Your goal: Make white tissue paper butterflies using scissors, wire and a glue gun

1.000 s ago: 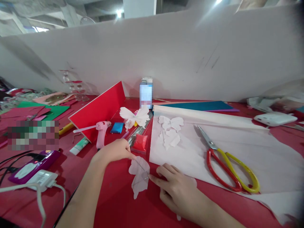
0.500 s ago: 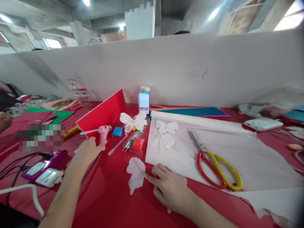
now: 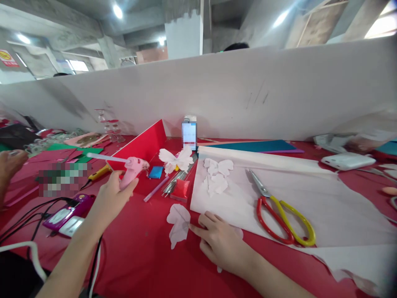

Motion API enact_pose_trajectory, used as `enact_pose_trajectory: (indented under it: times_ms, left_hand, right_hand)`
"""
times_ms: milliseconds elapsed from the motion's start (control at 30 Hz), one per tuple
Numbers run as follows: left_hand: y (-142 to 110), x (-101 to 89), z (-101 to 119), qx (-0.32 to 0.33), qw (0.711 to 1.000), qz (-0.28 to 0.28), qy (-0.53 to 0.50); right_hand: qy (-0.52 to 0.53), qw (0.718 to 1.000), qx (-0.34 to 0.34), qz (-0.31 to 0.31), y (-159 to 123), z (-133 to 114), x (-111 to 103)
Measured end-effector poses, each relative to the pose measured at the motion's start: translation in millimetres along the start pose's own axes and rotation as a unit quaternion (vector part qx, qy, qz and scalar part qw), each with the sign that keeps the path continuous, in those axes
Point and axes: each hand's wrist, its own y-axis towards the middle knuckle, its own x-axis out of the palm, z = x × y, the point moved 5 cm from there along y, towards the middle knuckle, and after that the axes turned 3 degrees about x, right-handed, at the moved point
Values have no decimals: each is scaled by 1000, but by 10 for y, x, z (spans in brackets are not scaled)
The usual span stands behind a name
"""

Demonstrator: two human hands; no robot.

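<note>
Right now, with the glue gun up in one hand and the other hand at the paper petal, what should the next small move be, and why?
Probably bring the pink hot glue gun in the left hand over to the pale pink paper petal. The gun is held up off the red table covering, and the right hand's fingertip is at the petal's edge, seemingly steadying it.

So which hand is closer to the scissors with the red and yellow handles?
The right. The right hand lies just to the lower left of the scissors, not touching them. The left hand is much farther left, holding a pink hot glue gun.
</note>
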Motion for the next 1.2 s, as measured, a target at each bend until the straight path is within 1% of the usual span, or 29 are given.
enact_pose_trajectory:
  times_ms: [33,100,167,233,300,367,467,667,800,900,1067,1200]
  left_hand:
    - [-51,1,35,17,998,-39,-54]
    - [-164,51,99,28,981,-121,-147]
    - [-288,135,145,10,960,-193,-204]
    - [-413,212,189,-8,944,-247,-217]
    - [-514,248,237,-5,942,-273,-194]
    - [-568,240,267,9,954,-261,-148]
    - [-592,245,248,12,967,-242,-84]
    - [-564,333,139,24,970,-241,-9]
    - [-567,327,122,16,973,-231,-4]
    - [-579,331,151,28,973,-227,-1]
    - [-593,391,192,46,968,-245,0]
    - [-602,421,203,48,965,-258,-3]
  right_hand:
    - [1,1000,1,-2,-1,-1,2]
    - [2,1000,2,-9,-3,-3,5]
    - [3,1000,4,-12,-5,-1,6]
    - [0,1000,5,-12,-7,4,6]
    - [-5,1000,6,-10,-7,11,9]
    - [-9,1000,5,-11,-5,16,17]
    - [-11,1000,6,-13,1,17,23]
    - [-8,1000,3,-12,3,-6,-6]
    - [-10,1000,4,-13,8,-11,-17]
    - [-11,1000,3,-17,10,-6,-8]
    - [-11,1000,4,-17,2,4,11]
    - [-14,1000,6,-15,3,2,14]
